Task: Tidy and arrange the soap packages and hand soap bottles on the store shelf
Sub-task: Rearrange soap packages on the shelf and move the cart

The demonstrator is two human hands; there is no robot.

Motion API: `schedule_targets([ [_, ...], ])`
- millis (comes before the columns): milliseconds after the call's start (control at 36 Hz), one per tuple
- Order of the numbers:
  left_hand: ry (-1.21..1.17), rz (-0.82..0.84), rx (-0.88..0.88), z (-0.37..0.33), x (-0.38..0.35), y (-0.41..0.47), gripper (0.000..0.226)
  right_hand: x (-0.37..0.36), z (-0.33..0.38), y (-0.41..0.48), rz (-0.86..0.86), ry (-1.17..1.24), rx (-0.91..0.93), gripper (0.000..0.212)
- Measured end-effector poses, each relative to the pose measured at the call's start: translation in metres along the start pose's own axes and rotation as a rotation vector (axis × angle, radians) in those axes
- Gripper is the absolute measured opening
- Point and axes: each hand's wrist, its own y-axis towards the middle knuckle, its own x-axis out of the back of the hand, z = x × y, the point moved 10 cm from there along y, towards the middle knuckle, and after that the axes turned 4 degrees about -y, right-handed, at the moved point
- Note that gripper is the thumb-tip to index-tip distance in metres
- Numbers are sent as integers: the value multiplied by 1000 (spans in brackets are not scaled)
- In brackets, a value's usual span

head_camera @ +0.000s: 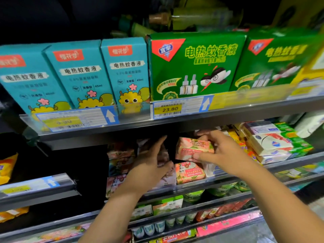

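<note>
Both hands at the shelf (201, 185). I see right hand (222, 151) pinching a soap pack (194, 148), above another at the front edge. Left hand (152, 162): fingers straight, probably touching a blurred pack (165, 153).

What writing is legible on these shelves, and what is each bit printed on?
"电热蚊香液": teal boxes, green boxes.
"45ml": middle teal box.
"23.80": right price tag.
"Goat Soap", upside down: lower pink soap package.
Too blurred: left price tag, small print on held pink soap package.
</note>
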Motion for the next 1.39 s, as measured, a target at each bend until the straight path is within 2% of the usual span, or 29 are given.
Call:
schedule_targets([
  [56, -1, -35, -179, -24, 7, -7, 83, -4, 0, -13, -48, 246, 10, 48],
  [111, -2, 11, -327, -45, 2, -13, 89, -10, -1, -23, -69, 413, 37, 38],
  [194, -76, 56, -420, -64, -4, -18, 93, -14, -1, -33, -132, 524, 34, 26],
  [250, -137, 13, -478, -73, -1, -21, 79, -14, -8, -40, -179, 610, -2, 13],
  [306, -212, -4, -532, -80, -2, -23, 60, -14, -10, -44, -177, 670, -58, 14],
  [389, -350, 13, -504, -87, -6, -25, 56, -17, -15, -53, -88, 917, -183, 19],
  [444, -454, 21, -414, -83, -12, -23, 56, -18, -13, -59, 4, 954, -213, 31],
  [472, -541, 19, -347, -80, -15, -20, 54, -17, -15, -60, 40, 974, -190, 42],
  [500, -665, 21, -272, -76, -18, -18, 51, -15, -13, -62, 73, 991, -165, 43],
  [556, -892, 18, -148, -72, -26, -14, 48, -8, -13, -65, 119, 947, -103, 20],
  [611, -982, -5, -77, -75, -30, -9, 46, 1, -12, -67, 107, 795, -50, 36],
  [667, -974, -26, -56, -83, -31, -4, 43, 13, -10, -65, 27, 674, -49, 22],
  [722, -917, -80, -28, -88, -31, 0, 36, 21, -19, -63, -46, 561, -76, 43],
  [750, -879, -98, -35, -92, -31, 2, 33, 25, -22, -61, -75, 580, -92, 46],
  [778, -848, -93, -44, -96, -32, 3, 34, 28, -25, -59, -106, 628, -107, 39],
  [889, -906, 108, -36, -107, -51, 5, 61, 48, -38, -54, -243, 685, -139, 36],
  [944, -907, 225, -23, -110, -62, 3, 65, 53, -43, -52, -239, 711, -156, 29],
  [972, -858, 242, -12, -109, -65, 3, 63, 51, -47, -51, -208, 788, -164, 34],
  [1056, -665, 163, 12, -104, -62, 10, 51, 41, -49, -50, 2, 1050, -144, 69],
  [1111, -581, 95, 38, -100, -57, 14, 50, 38, -47, -51, 105, 1098, -122, 88],
  [1139, -567, 61, 45, -98, -55, 15, 49, 37, -46, -51, 131, 1076, -115, 91],
  [1278, -637, -81, 23, -108, -48, 11, 44, 52, -53, -37, 25, 728, -124, 57],
  [1333, -764, -112, 40, -111, -48, 10, 44, 54, -48, -35, 48, 662, -103, 45],
  [1389, -774, -154, 25, -114, -45, 7, 44, 51, -43, -33, 83, 661, -77, 43],
])
